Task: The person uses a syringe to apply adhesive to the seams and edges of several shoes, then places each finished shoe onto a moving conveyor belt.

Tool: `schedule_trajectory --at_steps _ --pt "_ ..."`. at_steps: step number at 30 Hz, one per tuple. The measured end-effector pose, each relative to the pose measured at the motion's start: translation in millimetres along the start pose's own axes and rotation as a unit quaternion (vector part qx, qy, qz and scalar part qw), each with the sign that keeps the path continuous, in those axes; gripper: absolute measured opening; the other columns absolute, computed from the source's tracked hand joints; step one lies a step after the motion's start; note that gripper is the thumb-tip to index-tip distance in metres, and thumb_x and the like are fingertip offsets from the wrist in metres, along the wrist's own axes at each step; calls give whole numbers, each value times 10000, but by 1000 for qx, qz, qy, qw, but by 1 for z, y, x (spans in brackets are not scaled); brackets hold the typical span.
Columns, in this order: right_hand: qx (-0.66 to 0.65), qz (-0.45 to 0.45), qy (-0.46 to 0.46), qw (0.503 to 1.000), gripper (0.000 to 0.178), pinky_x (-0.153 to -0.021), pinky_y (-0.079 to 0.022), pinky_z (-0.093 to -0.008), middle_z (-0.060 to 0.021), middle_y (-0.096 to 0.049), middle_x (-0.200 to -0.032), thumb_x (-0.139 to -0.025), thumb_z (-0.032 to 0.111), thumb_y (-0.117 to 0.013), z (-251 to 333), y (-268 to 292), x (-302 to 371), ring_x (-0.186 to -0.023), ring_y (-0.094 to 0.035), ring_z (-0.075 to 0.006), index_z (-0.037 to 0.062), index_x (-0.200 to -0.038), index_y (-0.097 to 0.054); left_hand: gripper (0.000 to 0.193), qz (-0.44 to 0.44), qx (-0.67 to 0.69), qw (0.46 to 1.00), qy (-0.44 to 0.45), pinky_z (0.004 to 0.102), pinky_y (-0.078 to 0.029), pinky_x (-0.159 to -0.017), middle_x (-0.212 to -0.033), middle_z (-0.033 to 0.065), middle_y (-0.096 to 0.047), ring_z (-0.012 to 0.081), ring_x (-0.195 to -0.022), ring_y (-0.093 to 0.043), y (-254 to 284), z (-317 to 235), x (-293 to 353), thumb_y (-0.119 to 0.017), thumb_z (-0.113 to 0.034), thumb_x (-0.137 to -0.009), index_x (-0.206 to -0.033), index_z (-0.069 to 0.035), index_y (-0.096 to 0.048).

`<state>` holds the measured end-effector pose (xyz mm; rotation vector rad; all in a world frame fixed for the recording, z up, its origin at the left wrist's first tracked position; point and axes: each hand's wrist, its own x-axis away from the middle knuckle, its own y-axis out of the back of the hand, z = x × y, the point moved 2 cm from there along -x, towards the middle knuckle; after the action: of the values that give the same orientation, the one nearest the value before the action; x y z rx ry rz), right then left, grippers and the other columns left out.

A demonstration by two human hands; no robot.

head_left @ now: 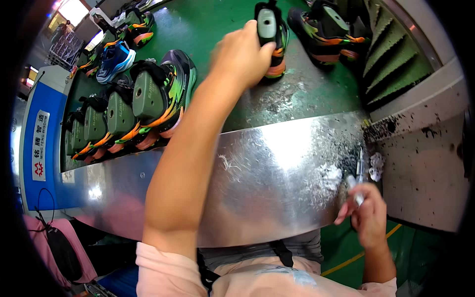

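My left hand [241,57] reaches far forward across the bench, fingers closed around the upper heel end of a black, green and orange sports shoe [280,49]. A dark green shoe last [267,25] with a round hole fills that shoe. Near the front edge on the right, my right hand [368,210] is curled around a slim silver pen-like tool [357,194], slightly smeared by motion. Its tip points up over the metal strip [277,183], near white crumbs and dark specks.
To the left stands a row of several matching shoes [170,94] on lasts, with a blue shoe [115,60] behind. More lasted shoes [326,32] sit at the back right. A grey machine wall [420,158] with green slats [396,49] borders the right side.
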<state>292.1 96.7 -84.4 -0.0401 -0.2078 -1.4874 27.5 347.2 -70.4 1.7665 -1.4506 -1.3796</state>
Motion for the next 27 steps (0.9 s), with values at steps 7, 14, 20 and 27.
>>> schedule_trajectory --at_steps 7,14,20,27 --pt "523 28 233 820 342 -594 -499 -360 -154 -607 -973 -792 165 -715 0 -39 -28 -692 -613 -326 37 -1075 -571 567 -360 28 929 76 418 -442 -941 -1162 171 -592 326 -1074 -569 78 88 134 -770 -64 -719 -1221 35 -524" --pt "492 139 241 825 323 -535 -466 -314 -117 -606 -845 -799 139 -718 29 -65 2 -616 -589 -219 68 -1088 -593 359 -179 1 970 165 388 -518 -740 -843 195 -693 325 -793 -683 145 128 125 -735 -232 -732 -977 18 -658" --pt "41 53 -8 998 294 -510 -389 -204 8 -556 -667 -904 101 -597 18 -41 29 -567 -520 -54 72 -1190 -538 407 -149 189 950 200 301 -488 -848 -1009 120 -655 167 -896 -619 194 79 257 -680 -53 -819 -1175 100 -555" --pt "45 -41 25 998 192 -497 -365 -192 50 -537 -678 -928 163 -611 -1 -33 30 -565 -472 -26 47 -1080 -631 661 -140 186 954 189 314 -487 -892 -1468 179 -362 263 -1219 -506 195 5 312 -639 -150 -886 -1423 32 -299"
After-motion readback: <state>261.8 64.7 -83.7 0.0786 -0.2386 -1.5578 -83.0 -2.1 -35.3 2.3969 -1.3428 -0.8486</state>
